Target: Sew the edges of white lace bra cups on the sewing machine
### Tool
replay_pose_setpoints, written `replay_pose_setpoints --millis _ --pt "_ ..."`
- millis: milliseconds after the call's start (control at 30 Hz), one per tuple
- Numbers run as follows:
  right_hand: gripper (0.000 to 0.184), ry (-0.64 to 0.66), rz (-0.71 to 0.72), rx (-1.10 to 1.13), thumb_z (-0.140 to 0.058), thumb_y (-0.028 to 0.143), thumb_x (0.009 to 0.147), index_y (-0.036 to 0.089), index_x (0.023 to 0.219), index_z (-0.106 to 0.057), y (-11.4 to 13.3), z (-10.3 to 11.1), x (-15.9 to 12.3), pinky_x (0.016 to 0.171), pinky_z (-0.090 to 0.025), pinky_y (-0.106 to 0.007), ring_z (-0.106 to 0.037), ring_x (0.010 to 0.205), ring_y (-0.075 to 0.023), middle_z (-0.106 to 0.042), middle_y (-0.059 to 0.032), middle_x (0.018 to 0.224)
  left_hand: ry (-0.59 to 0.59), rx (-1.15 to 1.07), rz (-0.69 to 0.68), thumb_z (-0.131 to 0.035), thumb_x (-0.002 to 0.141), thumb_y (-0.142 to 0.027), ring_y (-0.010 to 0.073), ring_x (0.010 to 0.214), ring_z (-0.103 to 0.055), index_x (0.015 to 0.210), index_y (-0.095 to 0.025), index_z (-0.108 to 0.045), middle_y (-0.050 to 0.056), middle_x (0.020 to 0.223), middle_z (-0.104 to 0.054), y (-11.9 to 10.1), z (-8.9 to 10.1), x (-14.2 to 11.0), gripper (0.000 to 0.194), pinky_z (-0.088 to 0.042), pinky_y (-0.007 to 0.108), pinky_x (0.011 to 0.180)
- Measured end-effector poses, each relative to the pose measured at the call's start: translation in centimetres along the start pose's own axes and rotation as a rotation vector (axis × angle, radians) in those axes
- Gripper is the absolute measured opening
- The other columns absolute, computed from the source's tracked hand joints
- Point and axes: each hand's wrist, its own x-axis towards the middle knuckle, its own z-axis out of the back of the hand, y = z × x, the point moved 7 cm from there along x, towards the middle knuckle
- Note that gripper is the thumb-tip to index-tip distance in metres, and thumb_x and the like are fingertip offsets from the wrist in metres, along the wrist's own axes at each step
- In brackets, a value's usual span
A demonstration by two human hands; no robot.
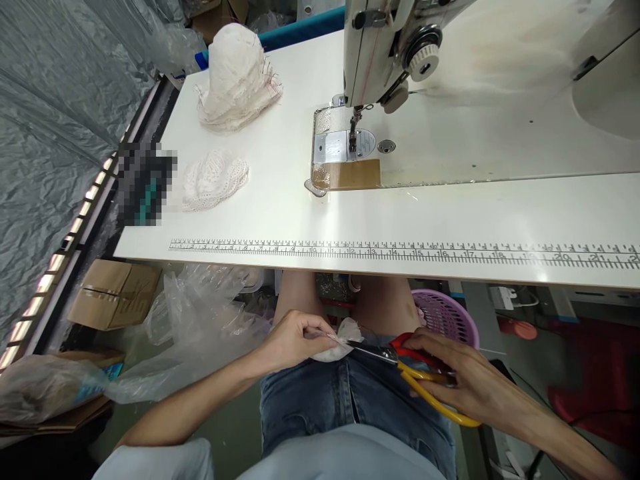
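Observation:
Over my lap, my left hand (295,337) pinches a small white fabric piece (336,341). My right hand (463,380) grips scissors (425,377) with red and yellow handles. Their blades point left and touch the fabric piece. Both hands are below the front edge of the white sewing table (450,213).
A sewing machine (380,60) stands at the back of the table, its needle plate (345,147) near the middle. Two heaps of white lace pieces (237,77) (215,179) lie at the left. A printed ruler (400,252) runs along the front edge. Plastic bags (195,320), a cardboard box (113,293) and a purple basket (445,310) sit underneath.

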Motion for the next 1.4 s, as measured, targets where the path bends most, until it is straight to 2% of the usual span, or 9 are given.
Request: replay_pose_setpoints --millis 300,567,700,867,1133,1400 --pt "0.033 -0.011 0.003 0.007 -0.055 0.027 0.082 0.024 0.114 -0.055 -0.3 -0.6 0.3 0.078 -0.055 -0.028 -0.063 0.100 -0.0227 -0.060 -0.0083 0.117 0.002 0.001 0.009 -0.065 0.075 -0.038 0.0101 0.058 -0.053 0.080 -0.011 -0.072 0.005 0.070 -0.068 0.2 -0.2 0.0 0.028 -0.035 0.018 0.051" --pt "0.033 -0.078 0.100 -0.061 -0.056 0.026 0.081 0.024 0.114 -0.055 0.4 -0.4 0.5 0.075 -0.055 -0.025 -0.064 0.097 -0.0216 -0.063 -0.0076 0.111 -0.019 -0.022 0.022 -0.065 0.074 -0.032 0.0041 0.047 -0.033 0.075 -0.009 -0.070 -0.002 0.053 -0.053 0.3 -0.3 0.0 0.024 -0.024 0.017 0.045" --pt "0.032 -0.092 0.103 -0.029 -0.056 0.025 0.080 0.024 0.113 -0.056 0.6 -0.5 0.6 0.073 -0.056 -0.021 -0.065 0.095 -0.0197 -0.064 -0.0068 0.110 -0.005 -0.072 0.048 -0.066 0.073 -0.033 0.0038 0.046 -0.029 0.075 -0.008 -0.070 -0.003 0.050 -0.048 0.4 -0.5 0.0 0.025 -0.020 0.017 0.044" --pt "0.030 -0.078 0.118 0.005 -0.056 0.027 0.082 0.024 0.112 -0.056 0.7 -0.8 0.6 0.072 -0.055 -0.020 -0.066 0.094 -0.0184 -0.065 -0.0060 0.109 0.007 -0.120 0.052 -0.068 0.072 -0.032 0.0039 0.046 -0.032 0.074 -0.008 -0.071 -0.002 0.051 -0.052 0.3 -0.5 0.1 0.024 -0.022 0.017 0.044" --pt "0.029 -0.056 0.207 -0.022 -0.058 0.031 0.085 0.022 0.112 -0.050 0.7 -1.3 0.2 0.069 -0.052 -0.021 -0.066 0.087 -0.0185 -0.064 -0.0077 0.103 0.047 -0.161 0.097 -0.072 0.068 -0.031 0.0078 0.053 -0.048 0.077 -0.009 -0.073 0.005 0.064 -0.066 0.1 -0.5 -0.1 0.024 -0.034 0.017 0.049" --pt "0.029 -0.078 0.257 -0.092 -0.056 0.032 0.086 0.021 0.112 -0.047 0.4 -1.8 -0.2 0.063 -0.051 -0.022 -0.066 0.081 -0.0181 -0.063 -0.0091 0.101 0.076 -0.110 0.078 -0.069 0.071 -0.035 0.0072 0.050 -0.046 0.078 -0.009 -0.073 0.006 0.062 -0.066 0.4 -0.5 -0.1 0.028 -0.030 0.017 0.047"
